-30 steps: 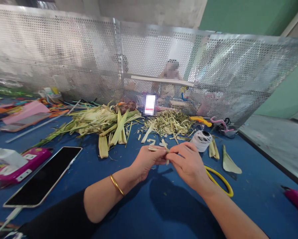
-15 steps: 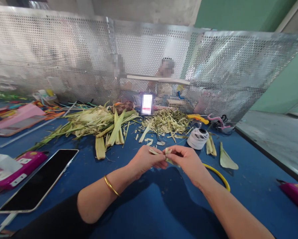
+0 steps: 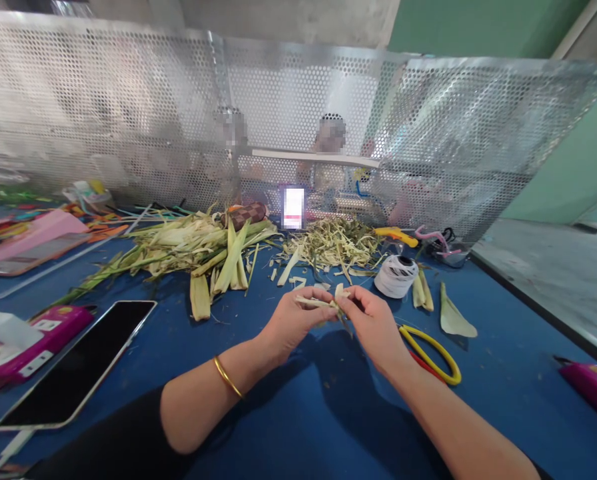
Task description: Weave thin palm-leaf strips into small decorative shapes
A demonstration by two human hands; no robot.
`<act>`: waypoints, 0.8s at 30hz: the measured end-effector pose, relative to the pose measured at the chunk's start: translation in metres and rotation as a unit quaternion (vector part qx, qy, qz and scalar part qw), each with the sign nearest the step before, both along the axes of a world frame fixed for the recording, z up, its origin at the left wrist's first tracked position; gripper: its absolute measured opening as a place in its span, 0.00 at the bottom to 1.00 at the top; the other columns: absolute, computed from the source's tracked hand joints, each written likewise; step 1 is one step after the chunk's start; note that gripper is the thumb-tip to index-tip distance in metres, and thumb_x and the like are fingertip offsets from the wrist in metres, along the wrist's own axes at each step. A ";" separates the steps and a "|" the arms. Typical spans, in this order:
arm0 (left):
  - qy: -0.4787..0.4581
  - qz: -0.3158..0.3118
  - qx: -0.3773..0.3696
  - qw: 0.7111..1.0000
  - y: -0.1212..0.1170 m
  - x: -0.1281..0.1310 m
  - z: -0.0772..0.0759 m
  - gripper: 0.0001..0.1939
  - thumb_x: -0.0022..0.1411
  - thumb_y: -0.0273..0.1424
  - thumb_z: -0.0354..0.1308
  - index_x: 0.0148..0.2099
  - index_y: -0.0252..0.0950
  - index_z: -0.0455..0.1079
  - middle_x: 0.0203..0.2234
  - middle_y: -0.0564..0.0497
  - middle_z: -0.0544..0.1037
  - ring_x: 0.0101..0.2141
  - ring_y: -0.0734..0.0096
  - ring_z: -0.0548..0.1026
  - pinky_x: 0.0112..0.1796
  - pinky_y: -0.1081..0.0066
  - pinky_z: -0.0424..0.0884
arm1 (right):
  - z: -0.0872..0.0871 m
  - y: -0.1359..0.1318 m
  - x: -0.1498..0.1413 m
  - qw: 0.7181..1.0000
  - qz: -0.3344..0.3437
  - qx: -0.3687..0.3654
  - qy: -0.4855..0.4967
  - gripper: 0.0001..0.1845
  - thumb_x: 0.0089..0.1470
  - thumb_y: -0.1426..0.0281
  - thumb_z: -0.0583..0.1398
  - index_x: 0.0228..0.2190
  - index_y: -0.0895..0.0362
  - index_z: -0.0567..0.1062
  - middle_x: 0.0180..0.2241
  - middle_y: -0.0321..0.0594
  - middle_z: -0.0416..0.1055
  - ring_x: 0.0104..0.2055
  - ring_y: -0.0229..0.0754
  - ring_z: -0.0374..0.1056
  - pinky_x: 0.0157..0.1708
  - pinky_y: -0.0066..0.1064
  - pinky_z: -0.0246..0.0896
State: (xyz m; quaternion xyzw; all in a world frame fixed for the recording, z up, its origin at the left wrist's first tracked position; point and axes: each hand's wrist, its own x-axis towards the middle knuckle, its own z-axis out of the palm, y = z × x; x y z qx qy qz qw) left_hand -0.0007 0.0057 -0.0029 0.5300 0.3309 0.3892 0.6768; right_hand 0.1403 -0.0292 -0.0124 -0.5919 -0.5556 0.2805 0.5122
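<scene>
A blue worktop (image 3: 278,437) spreads under everything. Along its far edge, running from 10 to 2 o'clock, stands a perforated metal screen (image 3: 138,107). With the two hands as the centre of the dial, a heap of long leaves (image 3: 193,240) lies at 10 o'clock and a heap of shredded leaf (image 3: 333,243) at 12. A phone (image 3: 76,363) lies face up between 8 and 9 o'clock, and a magenta power strip (image 3: 63,343) sits just beside it at 9.

The left hand (image 3: 288,320) has its forearm toward 8 o'clock, the right hand (image 3: 373,327) toward 4. A yellow loop (image 3: 446,351) rests at 4 o'clock, just beside the right wrist, and a spool of white thread (image 3: 396,277) stands at 2. A single leaf piece (image 3: 456,317) lies at 3 o'clock. A gold bracelet (image 3: 226,375) circles the left wrist.

Smallest are the pale leaf strips (image 3: 311,302), held between the hands above the worktop. The left fingers grip them, free ends toward 9 o'clock; the right thumb and fingers pinch a folded part whose tip points to 12, while a narrow darker end hangs toward 5.
</scene>
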 end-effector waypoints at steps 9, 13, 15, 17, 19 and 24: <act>-0.071 0.017 -0.032 0.997 -0.005 0.005 -0.004 0.15 0.40 0.33 0.70 0.30 0.34 0.70 0.24 0.54 0.75 0.28 0.76 0.71 0.36 0.73 0.65 | -0.003 -0.002 -0.007 0.999 -0.041 0.027 -0.010 0.11 0.51 0.60 0.56 0.26 0.55 0.68 0.24 0.35 0.66 0.27 0.39 0.60 0.28 0.30 0.56; -0.073 0.011 -0.024 0.997 -0.006 0.005 -0.003 0.14 0.42 0.32 0.69 0.29 0.34 0.68 0.22 0.56 0.73 0.28 0.77 0.70 0.37 0.74 0.65 | -0.003 -0.002 -0.009 0.999 -0.040 0.018 0.001 0.11 0.51 0.61 0.55 0.26 0.56 0.68 0.23 0.33 0.64 0.26 0.38 0.58 0.26 0.30 0.53; -0.070 0.025 -0.017 0.997 -0.006 0.005 -0.002 0.13 0.43 0.31 0.69 0.29 0.35 0.68 0.23 0.56 0.72 0.29 0.77 0.70 0.38 0.74 0.65 | -0.004 -0.002 -0.009 0.999 -0.036 0.025 0.010 0.11 0.52 0.61 0.56 0.26 0.56 0.68 0.24 0.33 0.64 0.26 0.39 0.59 0.27 0.30 0.54; -0.066 0.039 -0.015 0.997 -0.007 0.005 0.000 0.12 0.43 0.31 0.68 0.29 0.35 0.68 0.24 0.56 0.72 0.30 0.76 0.70 0.38 0.74 0.65 | -0.005 -0.003 -0.009 0.999 -0.031 0.035 0.020 0.11 0.52 0.61 0.56 0.26 0.56 0.69 0.25 0.34 0.65 0.28 0.39 0.60 0.28 0.30 0.55; -0.066 0.043 -0.019 0.997 -0.007 0.005 0.000 0.11 0.43 0.30 0.68 0.29 0.35 0.69 0.24 0.55 0.73 0.30 0.76 0.71 0.38 0.73 0.66 | -0.006 -0.003 -0.009 0.998 -0.020 0.036 0.037 0.11 0.52 0.60 0.57 0.27 0.56 0.69 0.25 0.34 0.65 0.29 0.39 0.60 0.30 0.30 0.56; -0.063 0.046 -0.037 0.996 -0.003 0.003 0.001 0.11 0.42 0.30 0.68 0.29 0.34 0.69 0.22 0.54 0.74 0.27 0.75 0.71 0.36 0.71 0.67 | -0.002 -0.002 -0.005 0.998 0.026 0.022 0.061 0.10 0.51 0.61 0.58 0.27 0.55 0.69 0.24 0.33 0.67 0.28 0.38 0.62 0.30 0.29 0.59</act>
